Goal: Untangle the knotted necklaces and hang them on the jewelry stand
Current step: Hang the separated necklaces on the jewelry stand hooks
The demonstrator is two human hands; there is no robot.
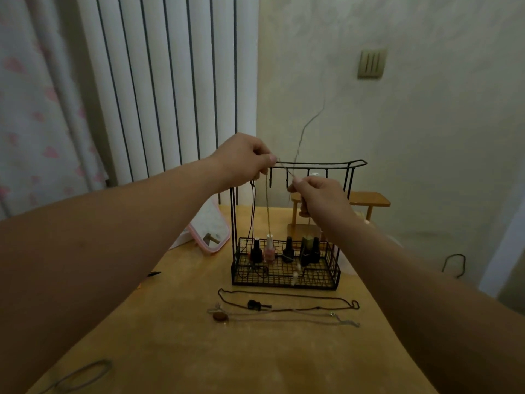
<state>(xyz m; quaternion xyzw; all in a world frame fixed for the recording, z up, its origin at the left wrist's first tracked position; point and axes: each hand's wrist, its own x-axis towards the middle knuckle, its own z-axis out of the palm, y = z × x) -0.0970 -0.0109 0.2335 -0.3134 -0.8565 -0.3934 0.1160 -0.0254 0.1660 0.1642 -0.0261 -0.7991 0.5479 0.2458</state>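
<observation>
A black wire jewelry stand (318, 165) with hooks along its top bar stands at the table's far side. My left hand (244, 157) and my right hand (318, 194) each pinch a thin pale chain necklace (267, 211) stretched between them at the top bar. Its loop hangs down in front of the stand, ending in pale beads (296, 273). A dark cord necklace (252, 211) hangs from a hook at the stand's left end. On the table in front lie a dark cord necklace (287, 294) and a pale chain with a brown oval pendant (219, 317).
Several nail polish bottles (288, 250) stand in the stand's wire basket (284, 280). A pink-framed mirror (211, 231) leans at its left. A small wooden shelf (369, 199) sits behind. A hair band (82, 376) lies near the table's front left. White blinds and a wall are behind.
</observation>
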